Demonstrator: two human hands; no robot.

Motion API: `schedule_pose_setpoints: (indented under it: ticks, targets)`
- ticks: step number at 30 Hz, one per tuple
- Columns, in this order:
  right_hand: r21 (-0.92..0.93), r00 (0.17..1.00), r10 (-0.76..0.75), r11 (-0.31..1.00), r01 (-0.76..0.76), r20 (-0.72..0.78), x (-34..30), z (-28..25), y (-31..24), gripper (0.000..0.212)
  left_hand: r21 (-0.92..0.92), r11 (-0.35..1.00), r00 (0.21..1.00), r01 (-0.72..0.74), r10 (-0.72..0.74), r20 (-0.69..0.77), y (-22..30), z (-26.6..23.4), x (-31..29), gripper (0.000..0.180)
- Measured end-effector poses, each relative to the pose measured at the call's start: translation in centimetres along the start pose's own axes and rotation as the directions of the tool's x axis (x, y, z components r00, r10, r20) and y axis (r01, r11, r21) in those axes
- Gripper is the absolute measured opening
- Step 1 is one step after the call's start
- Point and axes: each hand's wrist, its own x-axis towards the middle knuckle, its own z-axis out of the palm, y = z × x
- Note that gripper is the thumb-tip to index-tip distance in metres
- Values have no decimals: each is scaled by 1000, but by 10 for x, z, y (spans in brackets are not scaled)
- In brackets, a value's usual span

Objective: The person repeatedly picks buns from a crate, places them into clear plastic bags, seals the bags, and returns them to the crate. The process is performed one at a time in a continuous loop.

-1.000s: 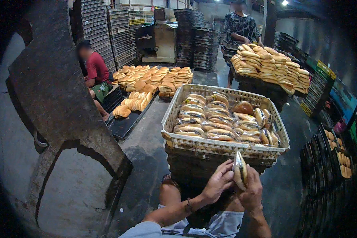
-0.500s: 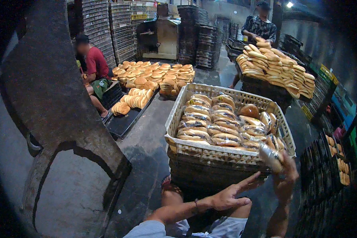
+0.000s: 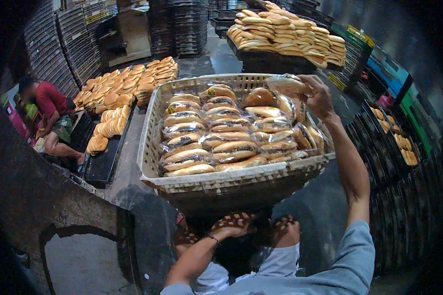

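Note:
A cream plastic crate (image 3: pixel 150 142) stands in front of me, holding rows of long filled bread rolls (image 3: pixel 231 150) in clear wrappers. At its far right corner, my right hand (image 3: pixel 321 98) is closed on one wrapped bread roll (image 3: pixel 286 84), held above the other rolls. Below the crate's near side is my left hand (image 3: pixel 233 223), dappled with light and in front of my knees. No object shows in it; it appears open, though its fingertips fade into shadow.
Unwrapped flat buns (image 3: pixel 128 83) lie massed at the left, beside a black tray (image 3: pixel 106 160). A person in a red shirt (image 3: pixel 51 101) sits there. Another heap of long rolls (image 3: pixel 290 37) rises behind the crate. Stacked dark trays (image 3: pixel 379 152) stand at right; a dark panel (image 3: pixel 74 206) is near left.
My right hand has carried the wrapped roll from the crate's near right side to its far right corner. My left hand has drawn back below the crate. The view has shifted.

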Motion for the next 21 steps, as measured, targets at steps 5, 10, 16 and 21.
schedule_pose_setpoints:
  ticks: [5, 10, 16, 21]
  targets:
    - [-156, 970, -243, 958, 242, 11, 30, 81, 44, 45, 41, 999, 975, 11, -2, -224, 7, 37, -12, 63]
    - [-309, 883, -118, 909, 280, 454, 11, 136, 68, 54, 417, 671, 713, 614, -243, -658, -23, 14, -20, 42]
    - [-111, 485, -164, 865, 489, 859, 35, 120, 62, 92, 336, 543, 588, 770, -397, -705, 13, 41, 3, 37]
    - [-76, 414, -19, 974, 213, 910, 42, 106, 38, 105, -683, 717, 902, 142, -378, -209, -12, 18, -18, 40]
